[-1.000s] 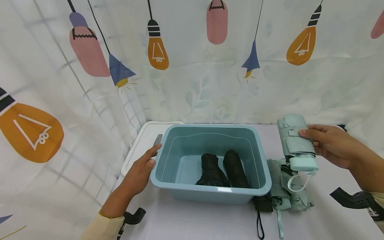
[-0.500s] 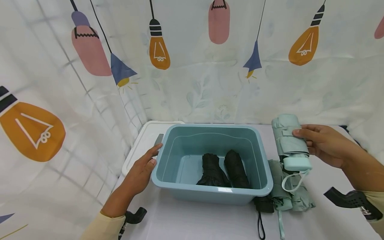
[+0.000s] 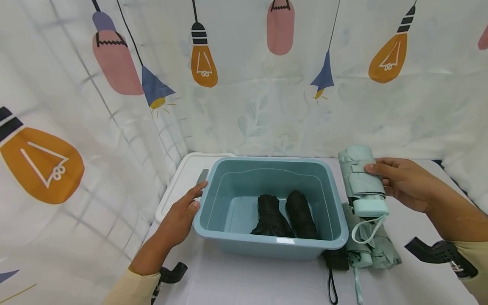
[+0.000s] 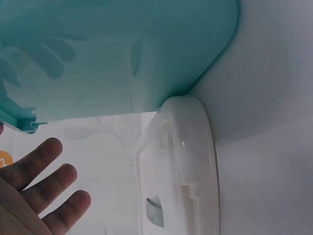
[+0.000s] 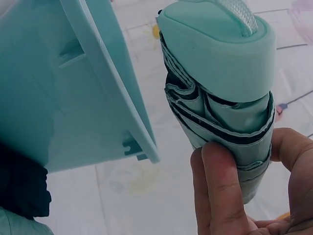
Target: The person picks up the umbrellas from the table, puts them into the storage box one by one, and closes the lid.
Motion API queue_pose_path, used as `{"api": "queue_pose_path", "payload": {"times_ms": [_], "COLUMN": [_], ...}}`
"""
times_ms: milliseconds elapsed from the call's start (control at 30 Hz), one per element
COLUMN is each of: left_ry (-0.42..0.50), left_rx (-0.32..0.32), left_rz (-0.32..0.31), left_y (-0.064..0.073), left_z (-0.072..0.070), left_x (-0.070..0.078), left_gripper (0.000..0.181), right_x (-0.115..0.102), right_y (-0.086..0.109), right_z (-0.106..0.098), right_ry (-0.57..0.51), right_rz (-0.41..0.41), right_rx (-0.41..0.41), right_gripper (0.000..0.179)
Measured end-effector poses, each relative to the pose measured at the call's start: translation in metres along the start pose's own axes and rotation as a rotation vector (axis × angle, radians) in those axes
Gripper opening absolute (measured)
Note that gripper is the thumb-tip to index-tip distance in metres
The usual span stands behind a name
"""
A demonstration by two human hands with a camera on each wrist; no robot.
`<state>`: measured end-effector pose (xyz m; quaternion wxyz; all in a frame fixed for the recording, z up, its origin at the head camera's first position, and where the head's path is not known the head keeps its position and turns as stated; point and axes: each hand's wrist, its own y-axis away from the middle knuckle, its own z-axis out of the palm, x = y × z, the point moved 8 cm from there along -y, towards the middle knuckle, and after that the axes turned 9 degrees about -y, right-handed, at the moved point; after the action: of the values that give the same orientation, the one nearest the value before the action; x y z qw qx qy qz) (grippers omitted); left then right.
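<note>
My right hand grips a folded mint-green umbrella between thumb and fingers. It is held above the table, just right of the blue plastic tub, its handle end with a pale wrist loop toward me. The right wrist view shows the umbrella close up, fingers against its wrapped cloth. My left hand rests its fingertips on the tub's left rim, fingers fairly straight. Inside the tub lie two black folded umbrellas, one on the left and one on the right.
Beside the tub's right side lie a black umbrella with a strap, partly under the rim, and two green umbrellas, one nearer and one farther right. A white lid with a grey latch lies behind the left hand.
My right hand has moved left with the green umbrella, closer to the tub's right rim. The left hand stays on the left rim, and the tub's contents look the same.
</note>
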<state>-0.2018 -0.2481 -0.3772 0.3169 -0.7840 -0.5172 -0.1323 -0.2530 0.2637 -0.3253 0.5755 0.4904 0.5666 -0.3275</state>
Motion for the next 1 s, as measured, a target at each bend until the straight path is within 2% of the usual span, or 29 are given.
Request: {"api": "queue_pose_path", "payload": {"times_ms": [1000], "left_ry": [-0.001], "left_rx": [0.004], "left_rz": [0.004], "left_y": [0.000], "left_z": [0.000], "left_x": [0.000], "left_gripper": [0.053], "right_x": [-0.015], "right_y": [-0.015], "right_z": [0.037], "right_ry": [-0.007], "right_rz": [-0.001], "right_rx": [-0.031], "right_gripper": [0.072]}}
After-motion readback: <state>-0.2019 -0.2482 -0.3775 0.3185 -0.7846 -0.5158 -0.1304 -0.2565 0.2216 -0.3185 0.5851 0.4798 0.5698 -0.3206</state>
